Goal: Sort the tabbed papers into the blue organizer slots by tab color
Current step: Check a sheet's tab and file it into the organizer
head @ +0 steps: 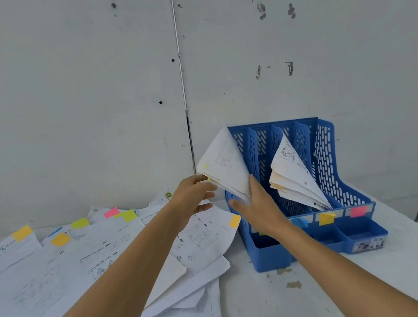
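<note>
Person, bare arms. Left forearm (126, 265) runs in from lower left of frame, right forearm (338, 266) from lower right, both uncovered right to the frame edge. Left hand (193, 194) and right hand (258, 206) bare, centre frame.

Nothing can be read here. The print on the papers (104, 257) is blurred, and the stickers (369, 244) on the blue organizer (270, 257) seem pictorial.

left hand (193, 194), stretched forward, pinches paper sheaf (225, 167) between thumb and fingers; right hand (258, 204), fingers straight, presses flat against it.
</note>
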